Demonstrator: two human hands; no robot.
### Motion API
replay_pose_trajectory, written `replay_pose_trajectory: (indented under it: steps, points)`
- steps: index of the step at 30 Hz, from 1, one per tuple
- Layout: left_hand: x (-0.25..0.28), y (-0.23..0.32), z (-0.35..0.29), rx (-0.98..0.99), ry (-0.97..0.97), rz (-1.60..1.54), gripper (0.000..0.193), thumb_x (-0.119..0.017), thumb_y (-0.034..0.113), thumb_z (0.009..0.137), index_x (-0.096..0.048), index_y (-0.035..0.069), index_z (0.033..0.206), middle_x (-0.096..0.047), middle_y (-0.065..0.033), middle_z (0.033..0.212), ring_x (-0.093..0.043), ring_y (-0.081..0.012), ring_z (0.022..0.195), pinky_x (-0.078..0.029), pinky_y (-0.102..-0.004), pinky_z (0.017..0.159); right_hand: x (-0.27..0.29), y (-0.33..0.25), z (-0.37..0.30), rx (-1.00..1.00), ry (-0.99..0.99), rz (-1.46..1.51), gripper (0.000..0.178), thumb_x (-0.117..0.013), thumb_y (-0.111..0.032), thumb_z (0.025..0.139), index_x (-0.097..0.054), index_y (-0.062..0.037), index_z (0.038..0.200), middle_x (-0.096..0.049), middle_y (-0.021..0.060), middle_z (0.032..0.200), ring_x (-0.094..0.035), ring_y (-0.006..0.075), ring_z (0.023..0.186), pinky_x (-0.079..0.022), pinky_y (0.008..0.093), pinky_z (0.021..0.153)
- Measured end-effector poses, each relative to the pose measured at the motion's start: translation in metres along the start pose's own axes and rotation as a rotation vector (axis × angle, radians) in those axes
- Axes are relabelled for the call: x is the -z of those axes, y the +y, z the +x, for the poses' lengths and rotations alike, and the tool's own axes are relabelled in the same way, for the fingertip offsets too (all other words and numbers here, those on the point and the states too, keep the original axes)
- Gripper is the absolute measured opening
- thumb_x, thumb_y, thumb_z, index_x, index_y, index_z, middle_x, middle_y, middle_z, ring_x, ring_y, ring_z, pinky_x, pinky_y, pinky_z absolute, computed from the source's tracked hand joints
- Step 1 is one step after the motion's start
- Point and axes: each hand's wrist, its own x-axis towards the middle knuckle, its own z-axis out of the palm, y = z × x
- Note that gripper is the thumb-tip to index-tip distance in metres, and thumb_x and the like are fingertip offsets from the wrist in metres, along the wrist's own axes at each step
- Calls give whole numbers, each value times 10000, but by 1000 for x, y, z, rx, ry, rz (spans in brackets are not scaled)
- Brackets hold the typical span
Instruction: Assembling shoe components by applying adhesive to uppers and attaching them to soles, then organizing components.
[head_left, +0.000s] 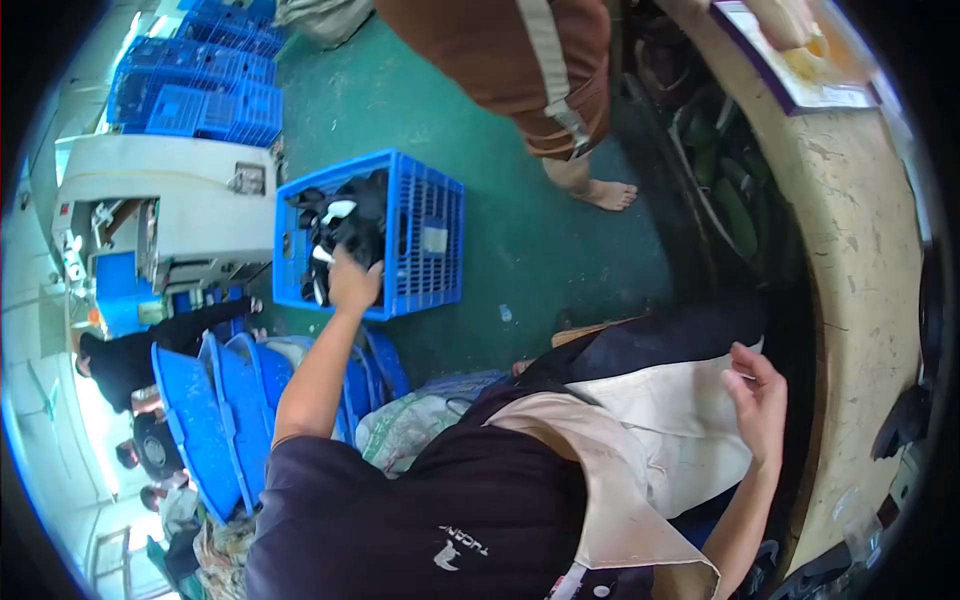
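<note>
My left arm stretches out to a blue plastic crate (428,235). My left hand (355,282) is at its open top, over a heap of black pieces (362,205), with thumb and forefinger apart. Its other fingertips are partly hidden against the pieces, and I see nothing lifted in it. White parts (340,211) show among the black ones. My right hand (757,398) hovers by the white apron (690,410) on my lap, near the table's edge. Its fingers are loosely bent and apart, with nothing visible in them.
A worn pale table (860,260) runs along the right, bearing a shallow box (800,60) under another person's hand. That person's bare foot (608,194) stands on the green floor. Stacked blue tubs (200,420), a sack (410,428), a pale machine (215,205) and more crates (205,105) line the left.
</note>
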Motion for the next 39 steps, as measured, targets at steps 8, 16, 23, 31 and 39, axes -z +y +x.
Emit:
replay_pose_trajectory:
  steps: [8,16,23,31,39]
  points:
    - [-49,176,-94,-495,-513,-480,430,-714,229,862,-657,-40,1192,-735,-157,964,-705,-279,823,-559,-343,767,124,-8,10,392,492,-328,320,-776,-76,773,-699,31,1064,-711,135,1068,-673,284,900,-530,327,828]
    - [128,442,-169,-1297,-530,-883,299,-706,23,799,-706,-38,1091,-751,-137,958,-703,-220,794,-562,-295,754,284,62,-3,-211,1161,-1041,335,-689,-122,801,-633,-42,1121,-670,147,1006,-656,367,833,-524,443,756]
    - [222,538,-267,-1859,-436,-1097,394,-788,89,768,-692,-10,1137,-736,-139,1080,-719,-279,906,-567,-321,798,317,65,-20,-446,990,-948,317,-646,-113,779,-624,-59,1091,-706,170,943,-678,373,857,-525,459,733]
    - [316,654,-368,-2167,38,-1451,735,-860,220,731,-545,-33,1346,-675,-166,1092,-630,-319,891,-526,-399,806,313,-117,-102,-43,491,-832,291,-760,-193,772,-714,-88,1039,-714,95,832,-675,273,747,-536,367,708]
    - [350,622,-317,-1819,-86,-1465,353,-676,86,813,-644,-29,1145,-621,-138,942,-550,-265,755,-465,-353,705,565,-36,-202,-62,1531,-1436,469,-771,-130,740,-637,-83,1187,-622,104,1197,-583,295,1073,-484,391,924]
